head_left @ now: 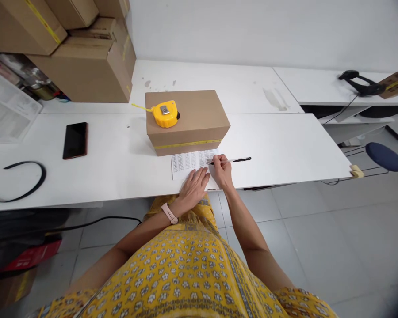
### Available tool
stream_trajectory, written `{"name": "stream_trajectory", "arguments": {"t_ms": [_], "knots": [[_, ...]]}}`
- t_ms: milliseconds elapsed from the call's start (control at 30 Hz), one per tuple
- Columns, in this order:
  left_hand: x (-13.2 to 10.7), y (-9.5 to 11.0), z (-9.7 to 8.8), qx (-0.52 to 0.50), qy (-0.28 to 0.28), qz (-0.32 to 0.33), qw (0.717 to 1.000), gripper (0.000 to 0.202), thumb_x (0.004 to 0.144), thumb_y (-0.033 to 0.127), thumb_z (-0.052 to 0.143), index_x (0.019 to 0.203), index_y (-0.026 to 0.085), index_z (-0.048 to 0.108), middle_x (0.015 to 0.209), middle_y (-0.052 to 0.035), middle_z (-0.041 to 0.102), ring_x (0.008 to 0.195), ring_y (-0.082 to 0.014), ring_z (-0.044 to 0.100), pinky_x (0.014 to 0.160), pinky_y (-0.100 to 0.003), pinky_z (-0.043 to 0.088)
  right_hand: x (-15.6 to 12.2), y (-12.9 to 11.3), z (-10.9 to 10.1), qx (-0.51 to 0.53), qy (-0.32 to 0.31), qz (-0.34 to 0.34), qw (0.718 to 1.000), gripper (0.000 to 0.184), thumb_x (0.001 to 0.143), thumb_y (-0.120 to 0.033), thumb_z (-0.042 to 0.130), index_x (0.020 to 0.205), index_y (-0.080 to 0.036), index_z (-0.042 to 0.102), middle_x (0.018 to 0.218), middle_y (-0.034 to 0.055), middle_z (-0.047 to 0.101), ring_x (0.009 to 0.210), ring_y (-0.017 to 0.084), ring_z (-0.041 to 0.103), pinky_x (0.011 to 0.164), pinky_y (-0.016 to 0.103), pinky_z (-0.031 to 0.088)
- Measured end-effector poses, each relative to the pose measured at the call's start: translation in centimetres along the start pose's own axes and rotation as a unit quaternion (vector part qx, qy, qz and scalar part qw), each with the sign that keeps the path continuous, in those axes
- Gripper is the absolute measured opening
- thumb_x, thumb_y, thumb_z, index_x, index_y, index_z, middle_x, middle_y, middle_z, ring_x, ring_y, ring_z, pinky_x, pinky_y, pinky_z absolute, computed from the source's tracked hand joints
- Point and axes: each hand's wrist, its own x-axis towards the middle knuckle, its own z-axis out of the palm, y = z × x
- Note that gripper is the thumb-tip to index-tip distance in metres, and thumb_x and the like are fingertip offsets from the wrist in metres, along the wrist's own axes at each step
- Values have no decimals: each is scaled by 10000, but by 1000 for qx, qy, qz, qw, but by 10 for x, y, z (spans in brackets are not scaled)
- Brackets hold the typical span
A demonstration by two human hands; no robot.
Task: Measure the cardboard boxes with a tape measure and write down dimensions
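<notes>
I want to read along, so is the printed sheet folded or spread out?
Spread: the printed sheet lies flat on the table, print facing up, no fold showing, the left hand resting on it.

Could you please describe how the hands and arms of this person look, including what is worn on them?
The left hand and right hand wear no gloves. A pale pink wristband circles the left wrist. The sleeves are yellow with small whitish flowers and leave the forearms bare.
</notes>
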Motion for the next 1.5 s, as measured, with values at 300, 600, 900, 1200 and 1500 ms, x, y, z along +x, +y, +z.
{"name": "stream_trajectory", "arguments": {"t_ms": [300, 600, 900, 1200, 1500], "knots": [[-1, 1, -2, 0, 0, -5, 1000, 565, 981, 175, 463, 1533, 62, 429, 1659, -199, 342, 1551, -302, 311, 1277, -499, 255, 5, 7, -4, -10, -47, 14, 999, 391, 861, -590, 650, 788, -234, 508, 611, -58, 510, 582, 119, 453, 606, 273, 402], [-2, 2, 2, -1, 13, -4, 1000, 571, 979, 167, 451, 1536, 41, 425, 1653, -205, 350, 1553, -310, 303, 1283, -498, 242, 0, 0, 1, -35, -6, 10, 999, 358, 840, -502, 655, 710, -243, 445, 580, -67, 473, 570, 113, 418, 582, 267, 375], [-2, 1, 1, -3, 7, -2, 1000, 571, 981, 172, 431, 1535, 35, 426, 1645, -215, 362, 1552, -312, 305, 1283, -506, 242, 2, 2, 2, -57, -11, -12, 998, 343, 832, -466, 638, 681, -244, 423, 550, -75, 441, 557, 107, 394, 581, 267, 345], [-3, 1, 1, -22, 6, -4, 1000, 606, 959, 162, 450, 1554, 55, 405, 1654, -205, 349, 1567, -308, 271, 1292, -513, 222, 1, 4, 2, -74, -15, -20, 997, 344, 840, -472, 624, 682, -248, 416, 551, -74, 432, 555, 109, 389, 581, 266, 350], [-3, 1, 0, -13, 9, -1, 1000, 575, 975, 168, 456, 1532, 25, 428, 1638, -219, 372, 1549, -318, 310, 1287, -501, 229, 0, 4, 2, -76, -15, -17, 997, 326, 838, -431, 625, 677, -249, 409, 540, -74, 439, 548, 108, 390, 571, 265, 347]]}}
